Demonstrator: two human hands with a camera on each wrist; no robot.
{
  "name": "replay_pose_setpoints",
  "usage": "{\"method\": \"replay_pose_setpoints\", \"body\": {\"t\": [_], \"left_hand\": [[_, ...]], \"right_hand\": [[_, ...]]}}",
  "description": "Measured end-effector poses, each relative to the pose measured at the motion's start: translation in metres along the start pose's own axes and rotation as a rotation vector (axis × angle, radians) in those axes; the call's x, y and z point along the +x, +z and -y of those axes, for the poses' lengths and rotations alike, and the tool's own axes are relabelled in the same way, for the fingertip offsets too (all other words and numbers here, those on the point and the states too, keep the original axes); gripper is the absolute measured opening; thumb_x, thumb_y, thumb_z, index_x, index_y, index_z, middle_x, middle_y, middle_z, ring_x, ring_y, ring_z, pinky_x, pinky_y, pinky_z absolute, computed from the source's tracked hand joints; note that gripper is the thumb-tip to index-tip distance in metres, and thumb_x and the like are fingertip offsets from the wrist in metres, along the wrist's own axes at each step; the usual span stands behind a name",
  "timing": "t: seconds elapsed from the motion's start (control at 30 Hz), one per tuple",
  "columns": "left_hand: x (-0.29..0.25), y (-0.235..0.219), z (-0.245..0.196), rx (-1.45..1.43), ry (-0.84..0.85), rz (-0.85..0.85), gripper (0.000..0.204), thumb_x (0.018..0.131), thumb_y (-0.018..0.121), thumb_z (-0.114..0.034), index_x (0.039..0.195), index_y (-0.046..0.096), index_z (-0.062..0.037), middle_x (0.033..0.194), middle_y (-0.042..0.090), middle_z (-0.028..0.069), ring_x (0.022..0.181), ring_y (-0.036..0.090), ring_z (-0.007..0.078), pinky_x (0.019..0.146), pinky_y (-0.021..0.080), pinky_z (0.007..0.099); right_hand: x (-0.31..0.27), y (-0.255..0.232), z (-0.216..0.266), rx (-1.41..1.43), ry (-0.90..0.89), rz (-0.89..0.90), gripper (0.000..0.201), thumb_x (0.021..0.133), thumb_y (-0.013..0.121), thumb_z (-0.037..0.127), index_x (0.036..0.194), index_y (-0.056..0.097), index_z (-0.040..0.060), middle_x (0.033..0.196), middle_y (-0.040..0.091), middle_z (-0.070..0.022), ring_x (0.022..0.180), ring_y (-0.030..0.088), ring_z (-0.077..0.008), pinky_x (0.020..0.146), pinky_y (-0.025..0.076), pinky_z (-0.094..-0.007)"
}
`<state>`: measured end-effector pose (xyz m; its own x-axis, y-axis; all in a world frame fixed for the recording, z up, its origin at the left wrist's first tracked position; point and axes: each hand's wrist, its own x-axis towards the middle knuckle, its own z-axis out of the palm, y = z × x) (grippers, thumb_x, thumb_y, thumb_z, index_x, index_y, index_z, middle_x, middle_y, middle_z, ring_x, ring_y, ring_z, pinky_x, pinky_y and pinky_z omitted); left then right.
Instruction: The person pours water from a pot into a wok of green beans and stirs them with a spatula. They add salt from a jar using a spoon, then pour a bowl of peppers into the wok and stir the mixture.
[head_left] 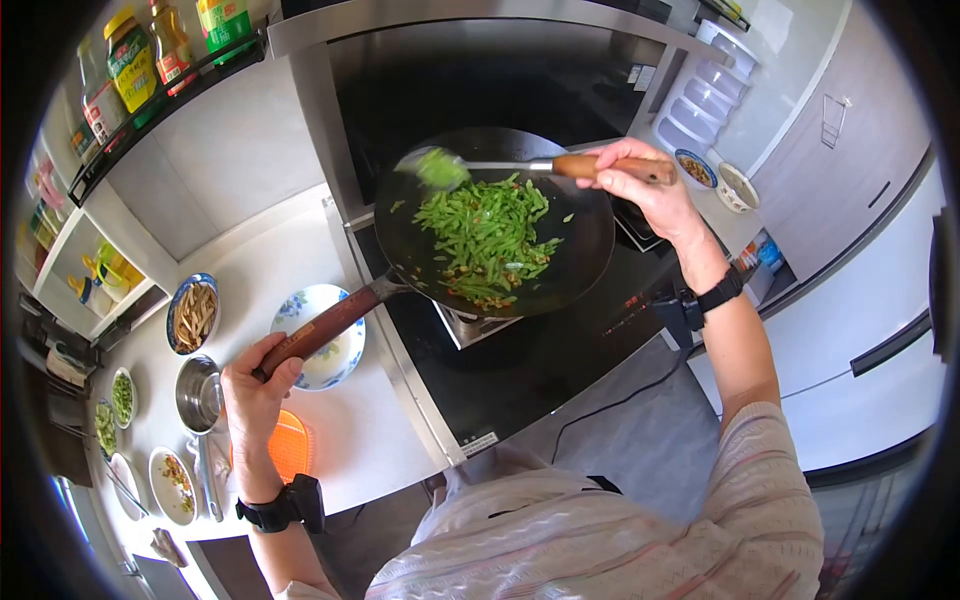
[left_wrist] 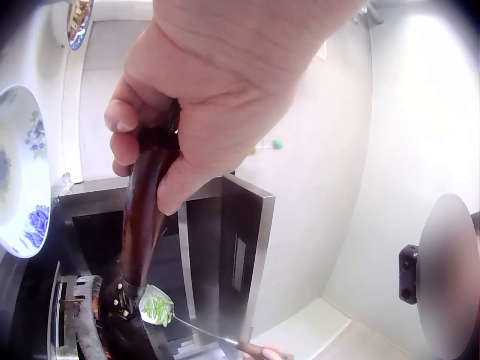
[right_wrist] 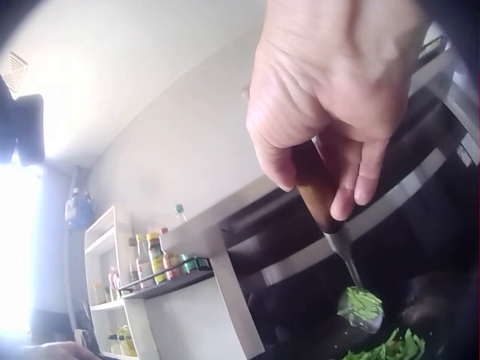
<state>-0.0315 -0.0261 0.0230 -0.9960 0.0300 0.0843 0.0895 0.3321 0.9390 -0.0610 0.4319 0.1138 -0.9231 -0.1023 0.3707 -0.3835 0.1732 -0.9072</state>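
My left hand [head_left: 252, 395] grips the dark wooden handle of a black wok [head_left: 590, 245], fingers and thumb wrapped near its end. In the wok lies a heap of sliced green vegetable strips [head_left: 485, 225], mixed with small brown and red bits. My right hand [head_left: 650, 190] holds a metal wok spatula [head_left: 572, 166] by its wooden handle. The spatula's blade carries some green strips [right_wrist: 364, 304] over the far left part of the wok. In the left wrist view, the loaded blade [left_wrist: 155, 309] shows beyond the wok handle [left_wrist: 144, 214].
A flowered plate [head_left: 345, 372] sits on the counter beneath the wok handle. Around it are a bowl of brown strips [head_left: 195, 315], a steel pot [head_left: 200, 395], an orange basket [head_left: 290, 445] and several small bowls. Sauce bottles [head_left: 130, 65] stand on a rack at upper left.
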Motion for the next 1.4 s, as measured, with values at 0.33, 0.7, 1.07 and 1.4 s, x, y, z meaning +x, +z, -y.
{"method": "replay_pose_setpoints", "body": {"t": [0.33,0.7,1.07,1.4], "left_hand": [[0.0,-0.001,-0.002,0.074,-0.009,0.003,0.041,0.072,0.072,-0.012,0.107,0.058,0.0042,0.071,0.061,0.0041,0.054,0.05,0.0062,0.049,0.041,0.0189],[-0.001,0.002,0.001,0.011,0.006,0.0,0.041,0.072,0.072,-0.011,0.107,0.057,0.0057,0.072,0.06,0.0045,0.053,0.049,0.0058,0.048,0.04,0.0177],[-0.001,0.0,0.003,-0.011,0.009,0.0,0.042,0.072,0.073,-0.013,0.106,0.057,0.0054,0.073,0.061,0.0045,0.053,0.049,0.0058,0.048,0.04,0.0178],[0.0,-0.001,0.003,0.014,0.003,0.016,0.043,0.072,0.073,-0.015,0.106,0.057,0.006,0.072,0.06,0.0043,0.053,0.049,0.0059,0.048,0.04,0.0177]], "right_hand": [[-0.026,-0.039,0.105,-0.335,-0.147,0.395,0.011,0.074,0.063,0.01,0.081,0.059,0.0034,0.092,0.062,-0.0159,0.075,0.062,-0.0192,0.072,0.049,-0.0274],[0.034,-0.01,0.111,-0.205,0.176,0.485,0.014,0.074,0.065,0.005,0.085,0.06,-0.0022,0.08,0.063,-0.0117,0.069,0.062,-0.0152,0.061,0.049,-0.0244],[0.07,0.007,0.087,-0.185,0.172,0.371,0.014,0.078,0.061,0.008,0.088,0.058,-0.0013,0.078,0.064,-0.0119,0.062,0.065,-0.0181,0.054,0.053,-0.0234],[0.079,0.012,0.079,-0.151,0.148,0.259,0.015,0.077,0.059,0.01,0.086,0.058,-0.0014,0.076,0.063,-0.0148,0.058,0.065,-0.0213,0.05,0.054,-0.0268]]}}
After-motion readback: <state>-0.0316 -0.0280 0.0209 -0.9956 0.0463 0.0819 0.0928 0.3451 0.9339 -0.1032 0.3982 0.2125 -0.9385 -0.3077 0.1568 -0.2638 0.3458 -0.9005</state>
